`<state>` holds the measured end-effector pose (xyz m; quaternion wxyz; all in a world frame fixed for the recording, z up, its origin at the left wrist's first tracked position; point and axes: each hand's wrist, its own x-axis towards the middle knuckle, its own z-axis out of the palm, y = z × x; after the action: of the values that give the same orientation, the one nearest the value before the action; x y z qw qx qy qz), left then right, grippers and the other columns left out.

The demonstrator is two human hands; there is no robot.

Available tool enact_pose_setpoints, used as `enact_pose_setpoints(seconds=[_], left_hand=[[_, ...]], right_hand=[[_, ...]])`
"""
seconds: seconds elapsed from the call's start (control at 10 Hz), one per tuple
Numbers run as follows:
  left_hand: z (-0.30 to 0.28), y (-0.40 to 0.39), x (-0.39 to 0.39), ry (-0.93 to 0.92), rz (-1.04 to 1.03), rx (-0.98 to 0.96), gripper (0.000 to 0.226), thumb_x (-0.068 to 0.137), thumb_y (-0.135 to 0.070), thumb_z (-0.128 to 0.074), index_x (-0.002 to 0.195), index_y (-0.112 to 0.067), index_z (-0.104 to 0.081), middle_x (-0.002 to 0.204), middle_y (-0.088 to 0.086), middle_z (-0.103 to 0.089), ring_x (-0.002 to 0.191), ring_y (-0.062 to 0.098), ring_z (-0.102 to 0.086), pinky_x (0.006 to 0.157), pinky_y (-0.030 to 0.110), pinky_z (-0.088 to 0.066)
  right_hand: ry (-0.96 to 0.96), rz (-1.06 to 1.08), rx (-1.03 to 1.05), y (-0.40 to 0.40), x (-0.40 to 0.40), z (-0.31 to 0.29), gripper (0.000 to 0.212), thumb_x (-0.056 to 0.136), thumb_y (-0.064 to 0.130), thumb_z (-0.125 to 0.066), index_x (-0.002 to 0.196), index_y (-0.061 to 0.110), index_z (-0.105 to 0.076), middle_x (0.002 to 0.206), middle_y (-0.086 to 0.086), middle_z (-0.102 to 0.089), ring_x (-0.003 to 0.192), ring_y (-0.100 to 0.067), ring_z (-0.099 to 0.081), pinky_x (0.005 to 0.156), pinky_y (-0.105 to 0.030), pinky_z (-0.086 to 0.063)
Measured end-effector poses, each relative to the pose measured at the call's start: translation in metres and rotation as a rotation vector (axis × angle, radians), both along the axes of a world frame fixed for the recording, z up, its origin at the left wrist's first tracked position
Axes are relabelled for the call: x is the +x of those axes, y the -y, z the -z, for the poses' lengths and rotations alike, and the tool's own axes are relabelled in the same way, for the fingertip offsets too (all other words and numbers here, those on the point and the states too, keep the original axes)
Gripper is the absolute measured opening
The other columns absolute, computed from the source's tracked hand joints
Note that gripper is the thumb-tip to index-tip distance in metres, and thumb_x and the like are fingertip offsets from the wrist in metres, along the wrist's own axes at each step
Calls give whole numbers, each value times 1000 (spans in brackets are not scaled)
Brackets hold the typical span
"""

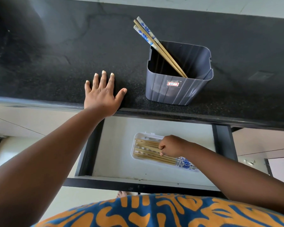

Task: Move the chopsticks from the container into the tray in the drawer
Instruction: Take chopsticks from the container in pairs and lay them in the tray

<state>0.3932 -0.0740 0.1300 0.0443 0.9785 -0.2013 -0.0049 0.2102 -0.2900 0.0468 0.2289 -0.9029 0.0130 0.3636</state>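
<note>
A grey square container (179, 89) stands on the black countertop (56, 63). Three wooden chopsticks (152, 40) with blue-and-white patterned ends lean out of it toward the back left. Below, the drawer (115, 153) is pulled open, and a white slotted tray (134, 145) lies inside it. Several chopsticks (147, 153) lie side by side in the tray, patterned ends to the right. My right hand (170, 145) is down in the tray, fingers curled on some of those chopsticks. My left hand (102, 94) rests flat on the countertop's front edge, fingers spread, holding nothing.
The drawer has dark side walls (223, 141) and a pale floor around the tray. Pale cabinet fronts (23, 122) run under the counter on both sides. A small white label (174, 83) is stuck on the container's front. A blue-and-orange garment (154, 212) fills the bottom of the view.
</note>
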Motion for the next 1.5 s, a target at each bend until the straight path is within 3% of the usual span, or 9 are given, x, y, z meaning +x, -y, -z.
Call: enact_pose_setpoints(seconds=[0.2,0.3,0.4,0.5,0.7,0.9,1.1,1.2,1.5], left_hand=[[1,0,0,5,1,-6,83,87,-72,-6,153,-22,-12,162,7,-7,148,28,-2,117,51,-3],[0,0,0,4,2,-11,83,87,-72,-6,153,-22,-12,162,7,-7,148,28,-2,117,52,-3],[1,-1,0,6,2,-13,83,87,-72,-6,153,-22,-12,162,7,-7,148,28,-2,117,52,-3],[1,0,0,4,0,-8,83,87,-72,-6,153,-22,-11,162,7,-6,148,28,-1,117,52,-3],[0,0,0,-10,-1,-3,82,87,-72,-6,153,-22,-9,162,7,-5,148,27,0,117,52,-2],[-1,-1,-2,-51,8,13,82,87,-71,-5,153,-23,-6,162,6,-2,149,27,3,117,51,-1],[-4,1,2,-119,5,52,82,86,-70,-6,153,-22,-1,162,6,2,148,28,3,117,52,-3],[-4,1,3,-155,5,67,80,88,-70,-9,153,-23,1,162,6,5,148,28,5,117,51,-2],[-5,2,5,-211,-8,73,77,91,-68,-11,152,-25,9,161,4,14,148,27,12,118,49,2]], right_hand=[[27,-8,-84,-4,-3,5,34,86,20,-68,62,12,-44,58,0,-41,56,-16,-39,54,-26,-30],[138,-40,-187,-10,-8,4,15,87,21,-66,97,12,-60,89,-3,-64,80,-22,-60,63,-30,-45],[229,-98,-225,-13,-13,3,16,90,14,-59,105,10,-57,96,-5,-62,84,-27,-63,66,-32,-48],[275,-131,-291,-13,-18,-2,11,89,5,-47,93,12,-54,85,-2,-55,68,-23,-53,54,-30,-38],[239,7,-185,-12,-16,-30,24,88,5,-44,98,16,-63,95,-5,-63,82,-25,-57,66,-33,-45],[477,39,50,-33,1,-118,18,91,22,-54,99,26,-70,102,10,-69,86,-3,-55,74,-26,-46],[1038,118,277,-49,22,-244,11,85,18,-68,91,21,-76,81,14,-71,72,5,-57,70,-13,-46],[1079,316,250,-30,42,-282,10,85,16,-69,91,21,-75,69,21,-63,60,9,-57,61,-8,-44],[909,436,-137,-9,95,-260,20,86,38,-64,102,25,-66,98,4,-67,81,-18,-63,69,-35,-53]])
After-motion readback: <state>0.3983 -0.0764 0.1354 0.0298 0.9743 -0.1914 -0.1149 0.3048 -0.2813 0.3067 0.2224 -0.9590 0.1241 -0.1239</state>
